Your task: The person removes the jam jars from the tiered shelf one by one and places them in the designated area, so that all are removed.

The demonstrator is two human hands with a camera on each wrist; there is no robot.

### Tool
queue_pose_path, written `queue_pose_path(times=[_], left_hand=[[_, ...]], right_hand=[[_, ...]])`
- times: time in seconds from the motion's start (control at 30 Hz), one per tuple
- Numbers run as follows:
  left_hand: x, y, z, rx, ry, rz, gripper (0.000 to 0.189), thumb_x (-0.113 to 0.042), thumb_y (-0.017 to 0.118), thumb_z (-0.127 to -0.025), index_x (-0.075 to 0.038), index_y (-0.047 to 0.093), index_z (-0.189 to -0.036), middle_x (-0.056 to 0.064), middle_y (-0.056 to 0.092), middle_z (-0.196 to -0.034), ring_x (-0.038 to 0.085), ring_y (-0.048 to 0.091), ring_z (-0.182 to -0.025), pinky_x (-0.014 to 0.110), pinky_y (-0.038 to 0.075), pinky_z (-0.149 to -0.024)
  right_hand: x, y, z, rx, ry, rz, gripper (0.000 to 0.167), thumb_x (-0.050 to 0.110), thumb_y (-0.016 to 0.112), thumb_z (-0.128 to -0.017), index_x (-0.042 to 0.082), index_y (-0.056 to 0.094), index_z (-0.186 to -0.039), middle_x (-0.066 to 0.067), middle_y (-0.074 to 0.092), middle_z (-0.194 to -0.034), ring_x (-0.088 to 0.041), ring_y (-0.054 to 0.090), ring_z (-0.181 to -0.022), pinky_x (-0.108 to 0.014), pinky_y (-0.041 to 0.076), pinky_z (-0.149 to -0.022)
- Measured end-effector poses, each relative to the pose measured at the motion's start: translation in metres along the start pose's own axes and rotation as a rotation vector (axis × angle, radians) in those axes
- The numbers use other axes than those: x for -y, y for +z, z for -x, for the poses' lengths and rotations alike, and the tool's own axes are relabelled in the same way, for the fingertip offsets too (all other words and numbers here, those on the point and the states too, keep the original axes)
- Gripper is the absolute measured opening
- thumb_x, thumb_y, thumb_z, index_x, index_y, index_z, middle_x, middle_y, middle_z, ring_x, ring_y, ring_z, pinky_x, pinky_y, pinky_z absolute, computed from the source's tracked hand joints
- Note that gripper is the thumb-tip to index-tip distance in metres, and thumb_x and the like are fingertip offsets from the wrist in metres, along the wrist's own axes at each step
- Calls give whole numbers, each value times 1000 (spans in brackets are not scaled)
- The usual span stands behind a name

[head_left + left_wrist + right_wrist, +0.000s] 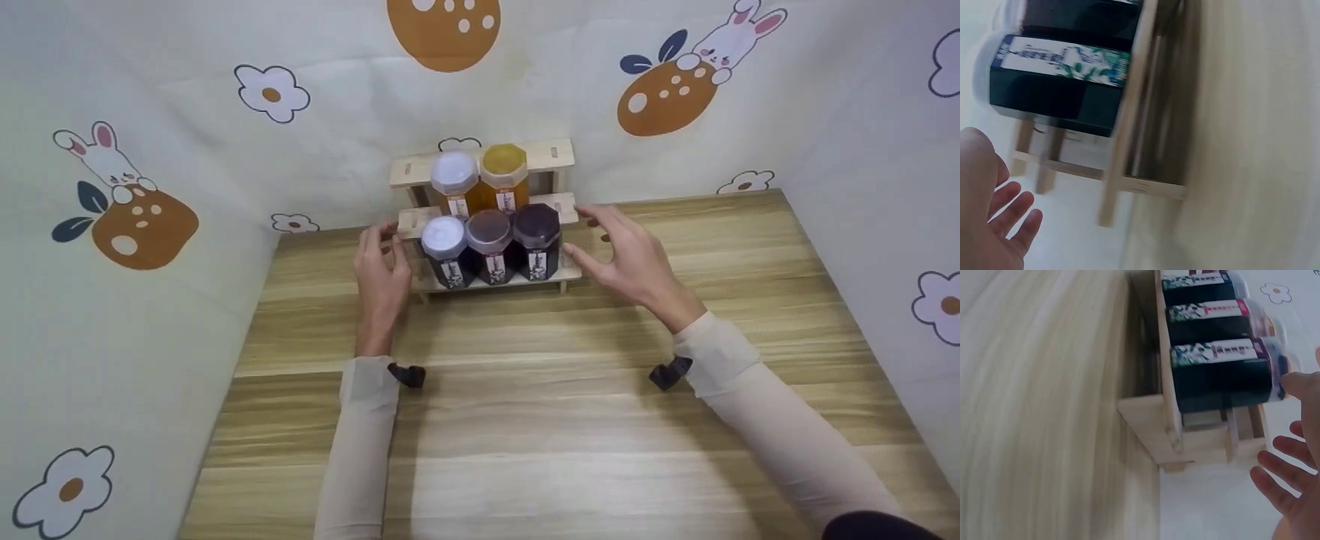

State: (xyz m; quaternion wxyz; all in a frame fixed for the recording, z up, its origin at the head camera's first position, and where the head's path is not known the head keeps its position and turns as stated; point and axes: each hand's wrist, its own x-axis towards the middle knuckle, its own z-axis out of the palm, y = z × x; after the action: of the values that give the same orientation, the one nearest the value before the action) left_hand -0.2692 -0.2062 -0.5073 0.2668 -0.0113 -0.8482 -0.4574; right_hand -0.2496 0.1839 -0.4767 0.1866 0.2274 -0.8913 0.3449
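Observation:
A stepped wooden rack (566,276) stands against the back wall and bears octagonal jars on its tiers. Three dark jars are in front: one with a white lid (444,237), one brownish on top (489,229) and one nearly black (537,226). Behind them are two amber jars, one white-topped (454,172), the other yellow-topped (504,162). My left hand (381,274) is by the rack's left end, fingers loosely bent and holding nothing. At the right end, my right hand (634,259) has thumb and fingers spread apart; the right wrist view shows its thumb close to a lid (1275,368).
The rack is on a wood-grain table (525,420). A pale cloth printed with rabbits, oranges and flowers (271,94) hangs behind and along both sides. On each wrist is a small black device, left (407,375) and right (670,373).

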Motion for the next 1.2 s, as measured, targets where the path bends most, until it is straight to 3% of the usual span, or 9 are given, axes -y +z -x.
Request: queue_pose_path(times=[0.2, 0.43, 0.5, 0.67, 0.8, 0.97, 1.07, 1.2], left_hand=[[16, 7, 9, -20, -59, 42, 25, -3, 62, -105, -4, 69, -129, 13, 69, -130, 26, 66, -121, 38, 58, -105], [23, 20, 15, -42, -197, 130, 31, -6, 63, -106, -4, 60, -137, 15, 69, -128, 25, 68, -119, 34, 58, -105], [26, 23, 17, -33, -220, 141, 32, -6, 63, -106, -4, 59, -138, 14, 69, -129, 25, 69, -118, 35, 58, -104], [35, 29, 21, -8, -236, 122, 34, -7, 64, -106, -5, 59, -139, 13, 72, -125, 27, 71, -114, 39, 60, -102], [43, 32, 25, 12, -235, 126, 31, -5, 62, -105, -6, 64, -135, 13, 75, -122, 29, 72, -114, 42, 58, -104], [48, 33, 26, 14, -237, 151, 28, -5, 57, -105, -8, 67, -132, 12, 75, -124, 27, 71, -116, 41, 55, -107], [49, 34, 27, 10, -248, 133, 26, -10, 57, -107, -10, 70, -129, 8, 76, -121, 19, 71, -110, 33, 55, -100], [50, 33, 28, 55, -280, 142, 22, -18, 56, -111, -11, 72, -124, 10, 75, -104, 17, 69, -76, 27, 57, -70]], right_hand=[[6, 22, 5, 34, 50, -146, 71, 44, 82, -97, 11, 55, -155, -16, 70, -140, -38, 71, -121, -51, 64, -94], [9, 44, 8, 18, 131, -213, 88, 44, 90, -90, 13, 48, -161, -13, 65, -150, -32, 64, -136, -52, 56, -112], [9, 49, 8, 9, 149, -261, 91, 40, 93, -87, 13, 48, -161, -13, 64, -149, -32, 64, -135, -49, 58, -109], [5, 64, 10, -20, 227, -330, 96, 39, 98, -80, 13, 49, -158, -14, 66, -147, -32, 68, -131, -46, 59, -109], [3, 73, 13, -65, 297, -297, 92, 48, 97, -78, 16, 53, -152, -11, 73, -135, -29, 72, -120, -45, 62, -101], [6, 78, 12, -84, 312, -256, 92, 55, 96, -78, 16, 54, -150, -9, 74, -132, -27, 72, -117, -43, 62, -97], [11, 79, 10, -93, 315, -311, 93, 55, 95, -78, 16, 53, -151, -9, 71, -135, -27, 71, -120, -42, 62, -100], [14, 80, 10, -128, 325, -435, 92, 48, 97, -79, 15, 53, -153, -9, 67, -143, -28, 68, -126, -44, 59, -108]])
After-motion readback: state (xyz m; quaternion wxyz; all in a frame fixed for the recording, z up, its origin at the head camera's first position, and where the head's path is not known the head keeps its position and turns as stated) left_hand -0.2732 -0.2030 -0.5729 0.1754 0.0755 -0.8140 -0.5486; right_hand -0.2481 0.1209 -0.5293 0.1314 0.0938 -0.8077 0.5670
